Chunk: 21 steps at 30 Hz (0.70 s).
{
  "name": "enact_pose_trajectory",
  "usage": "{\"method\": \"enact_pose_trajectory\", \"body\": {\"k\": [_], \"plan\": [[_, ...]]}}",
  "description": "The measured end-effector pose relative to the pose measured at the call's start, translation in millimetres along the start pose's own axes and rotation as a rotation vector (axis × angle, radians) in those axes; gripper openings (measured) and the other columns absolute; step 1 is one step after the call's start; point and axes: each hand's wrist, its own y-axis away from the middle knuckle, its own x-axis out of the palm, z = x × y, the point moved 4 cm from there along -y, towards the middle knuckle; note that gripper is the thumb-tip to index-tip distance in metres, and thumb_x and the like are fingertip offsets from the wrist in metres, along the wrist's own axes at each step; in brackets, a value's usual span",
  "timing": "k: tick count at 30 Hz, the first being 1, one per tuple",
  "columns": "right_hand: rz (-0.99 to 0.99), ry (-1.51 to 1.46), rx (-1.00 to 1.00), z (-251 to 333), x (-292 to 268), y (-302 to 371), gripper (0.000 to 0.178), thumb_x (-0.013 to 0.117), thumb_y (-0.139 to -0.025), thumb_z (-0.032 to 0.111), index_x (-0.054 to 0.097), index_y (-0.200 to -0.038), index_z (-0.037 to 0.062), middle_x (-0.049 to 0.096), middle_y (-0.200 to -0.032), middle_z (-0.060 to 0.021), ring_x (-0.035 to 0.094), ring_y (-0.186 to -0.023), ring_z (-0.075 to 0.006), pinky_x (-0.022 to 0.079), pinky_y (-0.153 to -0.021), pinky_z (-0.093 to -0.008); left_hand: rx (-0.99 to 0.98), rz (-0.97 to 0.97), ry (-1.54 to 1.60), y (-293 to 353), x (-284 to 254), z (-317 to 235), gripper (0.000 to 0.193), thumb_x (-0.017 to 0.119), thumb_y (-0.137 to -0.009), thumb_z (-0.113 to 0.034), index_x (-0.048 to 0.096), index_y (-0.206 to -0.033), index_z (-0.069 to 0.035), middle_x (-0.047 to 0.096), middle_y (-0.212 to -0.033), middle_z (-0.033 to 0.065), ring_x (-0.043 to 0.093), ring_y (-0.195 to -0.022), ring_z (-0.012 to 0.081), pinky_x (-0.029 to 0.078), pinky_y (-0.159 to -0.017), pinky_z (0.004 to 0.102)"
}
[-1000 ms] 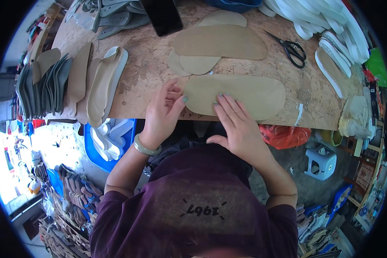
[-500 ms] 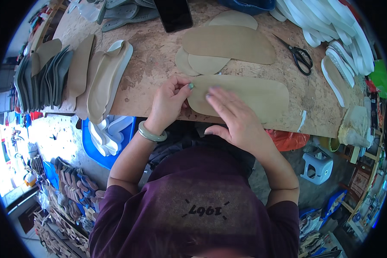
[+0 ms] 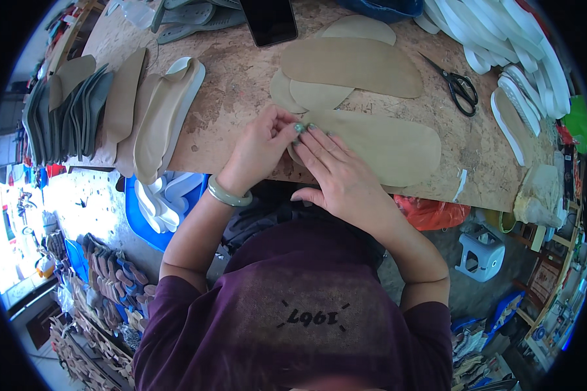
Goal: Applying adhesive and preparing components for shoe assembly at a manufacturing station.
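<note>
A beige insole-shaped sheet [image 3: 398, 146] lies flat along the near edge of the table. My left hand [image 3: 259, 144] is closed in a pinch at the sheet's left end, thumb and forefinger together. Stretched out over that same end lies my right hand [image 3: 342, 173], fingers flat on the sheet and thumb apart, its fingertips close to the left thumb. Just beyond the sheet, a darker tan insole piece [image 3: 352, 65] overlaps other beige pieces [image 3: 319, 96].
Black scissors [image 3: 462, 92] lie to the right, near stacked white soles [image 3: 502, 39]. At the left stand grey soles [image 3: 65, 117] and a white sole with beige lining [image 3: 166, 117]. A phone [image 3: 269, 23] is at the back. Below are a blue bin [image 3: 137, 218] and a grey stool [image 3: 481, 251].
My right hand has slid left along the sheet until its fingertips sit beside the left thumb. My left hand keeps its pinch at the left end.
</note>
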Motion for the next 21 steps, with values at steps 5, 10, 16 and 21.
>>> {"method": "enact_pose_trajectory", "body": {"k": [5, 10, 16, 21], "plan": [[-0.001, -0.032, 0.003, -0.3, -2.6, 4.8, 0.073, 0.069, -0.083, 0.043, 0.049, -0.133, -0.0057, 0.051, -0.138, -0.0207, 0.045, -0.134, -0.0338, 0.036, -0.111, -0.0468, 0.074, -0.022, -0.054, -3.2, -2.4, 3.3, 0.024, 0.066, -0.091, -0.015, 0.058, -0.107, 0.001, 0.063, -0.078, 0.0066, 0.062, -0.071, 0.0134, 0.051, -0.062, 0.0291], [-0.055, 0.069, 0.059, -3.7, -0.8, 16.4, 0.07, 0.071, -0.082, 0.042, 0.052, -0.129, -0.006, 0.053, -0.135, -0.0219, 0.047, -0.132, -0.0338, 0.037, -0.108, -0.0462, 0.221, -0.151, -0.525, -2.4, 3.4, -18.6, 0.024, 0.071, -0.084, -0.021, 0.063, -0.096, -0.003, 0.061, -0.076, 0.0111, 0.062, -0.065, 0.0255, 0.049, -0.059, 0.0369], [-0.043, 0.152, 0.186, -15.7, -11.6, 35.3, 0.075, 0.073, -0.079, 0.041, 0.049, -0.133, -0.0053, 0.05, -0.139, -0.0224, 0.044, -0.135, -0.0347, 0.036, -0.11, -0.0473, 0.313, -0.257, -0.456, 3.0, 10.4, -11.2, 0.017, 0.068, -0.088, -0.018, 0.061, -0.088, -0.002, 0.061, -0.072, 0.0133, 0.062, -0.064, 0.0301, 0.048, -0.058, 0.0385], [-0.122, 0.233, 0.333, -26.7, -20.2, 60.7, 0.077, 0.072, -0.08, 0.042, 0.046, -0.136, -0.0053, 0.048, -0.142, -0.023, 0.043, -0.136, -0.0354, 0.036, -0.11, -0.0489, 0.251, -0.274, -0.382, 0.8, 3.1, -1.2, 0.016, 0.066, -0.091, -0.017, 0.061, -0.088, -0.002, 0.062, -0.073, 0.0143, 0.062, -0.066, 0.0305, 0.049, -0.062, 0.0379]]}}
